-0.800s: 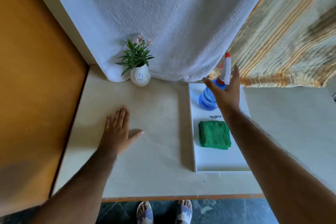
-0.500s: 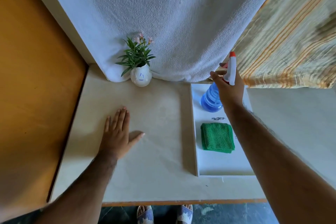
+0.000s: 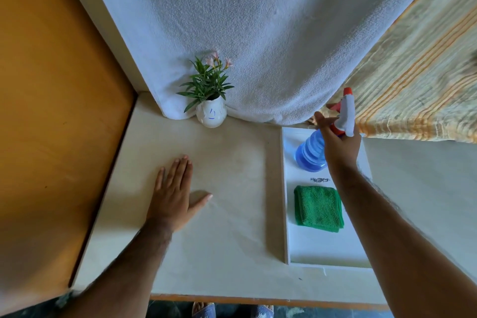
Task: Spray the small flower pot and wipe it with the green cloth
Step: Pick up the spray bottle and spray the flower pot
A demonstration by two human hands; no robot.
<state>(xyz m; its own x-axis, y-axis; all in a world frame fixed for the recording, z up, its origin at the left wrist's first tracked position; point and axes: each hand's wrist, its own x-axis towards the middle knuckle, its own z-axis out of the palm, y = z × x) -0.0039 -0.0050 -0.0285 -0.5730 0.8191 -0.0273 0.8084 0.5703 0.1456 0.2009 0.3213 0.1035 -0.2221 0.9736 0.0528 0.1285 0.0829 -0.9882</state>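
A small white flower pot with green leaves and pink blossoms stands at the back of the table, against a white towel. On the white tray at the right stands a blue spray bottle with a white and red trigger head. My right hand wraps the bottle's neck just under the head. A folded green cloth lies on the tray, nearer to me than the bottle. My left hand rests flat on the table, fingers apart, holding nothing.
A white towel hangs behind the pot. A striped yellow fabric hangs at the back right. An orange wooden panel borders the table on the left. The table's front edge is near me, my sandalled feet below it.
My right hand has reached the spray bottle's neck and closed around it. The left hand has stayed flat on the table.
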